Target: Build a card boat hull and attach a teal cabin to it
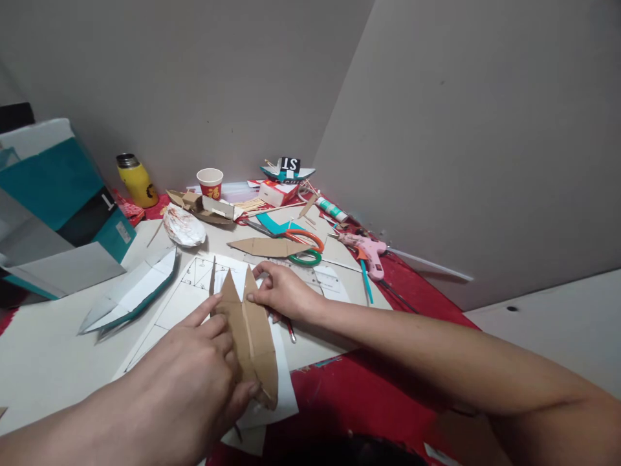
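A brown cardboard cut-out (253,336) with two pointed tips lies on a white paper pattern sheet (204,285). My left hand (194,375) grips its near end, thumb under the edge and forefinger stretched along its left side. My right hand (281,291) pinches the far right point with thumb and fingers. A pen or pencil (291,331) lies just under my right wrist.
Orange and green scissors (305,249), another pointed cardboard piece (269,246), a pink glue gun (366,251), a glue stick (332,208), a paper cup (210,183), a yellow bottle (136,180) and a white-teal folded boat shape (133,292) lie on the table. A box (58,207) stands left.
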Demonstrator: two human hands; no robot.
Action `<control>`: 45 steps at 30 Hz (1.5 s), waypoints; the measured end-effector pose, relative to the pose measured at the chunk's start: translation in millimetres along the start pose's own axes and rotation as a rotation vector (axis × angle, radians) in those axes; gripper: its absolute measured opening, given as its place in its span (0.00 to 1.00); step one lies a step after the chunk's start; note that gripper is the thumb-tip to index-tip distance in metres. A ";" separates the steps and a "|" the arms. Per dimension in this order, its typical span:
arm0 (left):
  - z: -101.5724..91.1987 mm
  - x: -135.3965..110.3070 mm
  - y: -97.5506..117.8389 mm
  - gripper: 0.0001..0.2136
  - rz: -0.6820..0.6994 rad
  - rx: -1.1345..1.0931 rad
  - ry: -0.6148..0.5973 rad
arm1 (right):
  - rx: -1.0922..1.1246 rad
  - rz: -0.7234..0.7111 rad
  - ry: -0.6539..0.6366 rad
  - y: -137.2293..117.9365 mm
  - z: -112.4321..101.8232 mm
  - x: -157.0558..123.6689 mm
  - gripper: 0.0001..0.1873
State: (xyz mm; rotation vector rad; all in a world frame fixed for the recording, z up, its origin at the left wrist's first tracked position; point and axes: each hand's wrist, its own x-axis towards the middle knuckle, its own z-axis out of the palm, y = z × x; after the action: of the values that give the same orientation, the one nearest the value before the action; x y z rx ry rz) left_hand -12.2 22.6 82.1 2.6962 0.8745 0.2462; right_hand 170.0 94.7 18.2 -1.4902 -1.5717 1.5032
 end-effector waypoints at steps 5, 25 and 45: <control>6.1 -1.9 -1.6 0.13 -0.069 0.057 -0.094 | -0.110 -0.086 0.030 2.9 -1.1 -6.1 0.25; -21.8 -16.3 11.1 0.10 0.162 0.037 0.374 | 0.165 -0.146 0.101 -2.8 -6.8 -8.6 0.20; 26.3 25.2 -83.6 0.21 -0.643 -0.025 0.065 | 0.192 -0.254 0.123 9.7 -78.6 -9.6 0.37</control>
State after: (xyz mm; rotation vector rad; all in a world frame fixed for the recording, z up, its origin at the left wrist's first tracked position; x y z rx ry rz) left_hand -31.0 96.3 31.7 2.2406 1.6722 0.1932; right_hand 246.3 112.6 33.2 -1.2030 -1.4401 1.3491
